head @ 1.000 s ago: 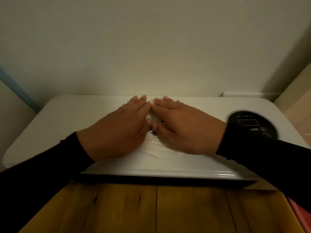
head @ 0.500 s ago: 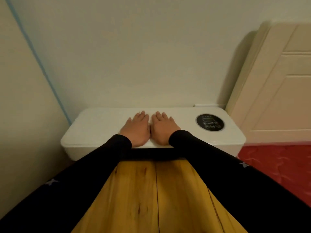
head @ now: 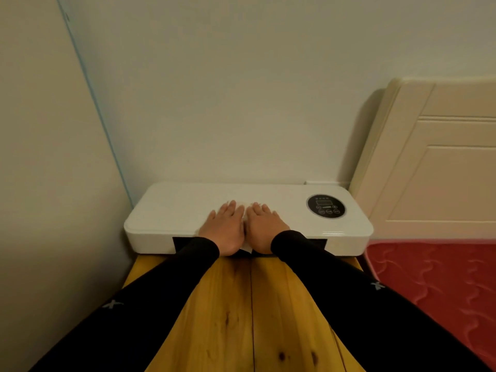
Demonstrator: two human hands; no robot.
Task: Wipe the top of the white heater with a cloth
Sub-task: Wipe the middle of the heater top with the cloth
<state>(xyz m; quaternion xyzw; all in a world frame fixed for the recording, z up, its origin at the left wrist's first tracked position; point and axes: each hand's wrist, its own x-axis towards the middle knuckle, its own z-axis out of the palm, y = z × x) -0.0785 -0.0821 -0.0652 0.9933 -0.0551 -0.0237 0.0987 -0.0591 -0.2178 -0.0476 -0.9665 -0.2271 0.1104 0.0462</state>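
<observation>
Palms down, fingers spread flat, the left hand (head: 225,229) and right hand (head: 262,229) press side by side on a thin white cloth (head: 245,248), mostly hidden beneath them. It lies on the glossy white rectangular heater (head: 174,208), whose round black control panel (head: 326,206) sits rightward, atop a yellow wooden table (head: 249,312).

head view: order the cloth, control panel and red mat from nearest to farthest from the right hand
From the right hand:
1. Cloth, under the palms, touching it.
2. Control panel, on the heater's right end.
3. Red mat, on the floor, far right.
</observation>
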